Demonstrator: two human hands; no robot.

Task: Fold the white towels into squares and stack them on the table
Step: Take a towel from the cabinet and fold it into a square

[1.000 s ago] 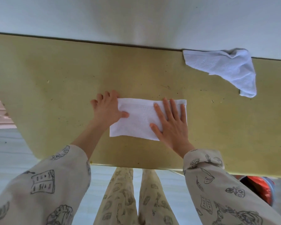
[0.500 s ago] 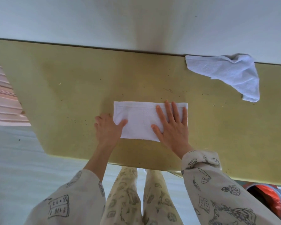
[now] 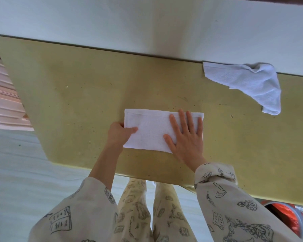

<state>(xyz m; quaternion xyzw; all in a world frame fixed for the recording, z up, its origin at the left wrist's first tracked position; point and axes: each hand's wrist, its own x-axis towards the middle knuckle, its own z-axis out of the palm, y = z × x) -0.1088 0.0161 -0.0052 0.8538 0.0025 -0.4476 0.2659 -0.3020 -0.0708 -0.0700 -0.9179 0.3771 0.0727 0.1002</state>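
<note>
Towel [image 3: 150, 130] — folded to a rectangle, mid-table [image 3: 77, 95]. I see right hand [image 3: 187, 137] flat, pressing its right half; left hand [image 3: 119, 132] pinches the left edge. Soft, light terry — I'd lift that edge across.

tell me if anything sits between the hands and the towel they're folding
Nothing visible does. The right hand lies flat on the right half of the folded towel, and the left hand pinches its left edge. The other towel lies crumpled well off at the table's far right edge.
</note>
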